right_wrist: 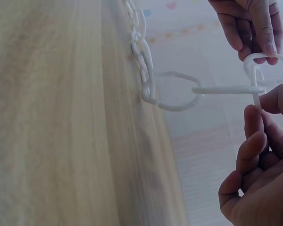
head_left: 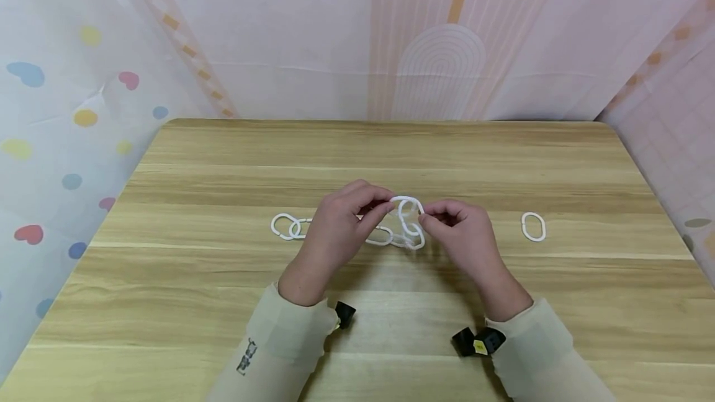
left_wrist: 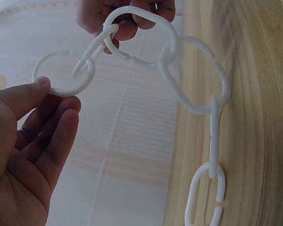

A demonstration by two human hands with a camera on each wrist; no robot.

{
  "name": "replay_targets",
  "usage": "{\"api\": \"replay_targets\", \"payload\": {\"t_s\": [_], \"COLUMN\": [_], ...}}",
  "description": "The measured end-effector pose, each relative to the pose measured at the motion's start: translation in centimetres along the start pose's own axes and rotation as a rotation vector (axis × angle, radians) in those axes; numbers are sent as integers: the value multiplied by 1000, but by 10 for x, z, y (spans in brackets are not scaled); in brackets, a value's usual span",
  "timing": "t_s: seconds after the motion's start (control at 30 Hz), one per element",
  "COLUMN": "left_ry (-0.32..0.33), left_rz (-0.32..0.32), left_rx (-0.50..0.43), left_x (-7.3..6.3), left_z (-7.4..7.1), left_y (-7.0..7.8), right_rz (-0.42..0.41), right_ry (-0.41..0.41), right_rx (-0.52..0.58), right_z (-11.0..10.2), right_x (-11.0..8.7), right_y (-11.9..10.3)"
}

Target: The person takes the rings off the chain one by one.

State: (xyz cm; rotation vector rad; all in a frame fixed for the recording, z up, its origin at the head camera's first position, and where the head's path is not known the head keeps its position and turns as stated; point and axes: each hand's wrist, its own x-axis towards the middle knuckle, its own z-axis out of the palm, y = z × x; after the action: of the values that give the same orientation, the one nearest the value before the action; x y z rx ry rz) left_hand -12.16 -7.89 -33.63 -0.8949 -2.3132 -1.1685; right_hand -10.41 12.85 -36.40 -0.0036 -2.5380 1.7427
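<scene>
Above the table, my left hand [head_left: 341,222] pinches a white plastic chain link [left_wrist: 63,93] between thumb and fingers. A gap shows in this link's upper edge in the left wrist view. My right hand [head_left: 463,234] pinches the neighbouring link [left_wrist: 87,52], which passes through the first one. From there a chain of several white links [left_wrist: 214,136] hangs down to the table. In the head view its far end [head_left: 283,239] lies left of my left hand, which hides the middle of the chain.
A single loose white link [head_left: 523,227] lies on the wooden table [head_left: 357,160], to the right of my right hand. Patterned cloth [head_left: 279,36] hangs behind the table and at its sides.
</scene>
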Motion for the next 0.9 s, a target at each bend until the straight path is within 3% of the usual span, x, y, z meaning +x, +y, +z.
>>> {"api": "replay_targets", "payload": {"t_s": [0.43,0.9], "left_ry": [-27,-30], "left_rz": [-9,0], "left_rx": [-12,-13], "left_x": [-1,-2], "left_z": [-1,-2], "left_y": [-2,-2], "right_rz": [94,96], "right_ry": [35,99], "right_rx": [71,114], "right_z": [-3,-3], "right_x": [1,0], "right_y": [-4,-10]}}
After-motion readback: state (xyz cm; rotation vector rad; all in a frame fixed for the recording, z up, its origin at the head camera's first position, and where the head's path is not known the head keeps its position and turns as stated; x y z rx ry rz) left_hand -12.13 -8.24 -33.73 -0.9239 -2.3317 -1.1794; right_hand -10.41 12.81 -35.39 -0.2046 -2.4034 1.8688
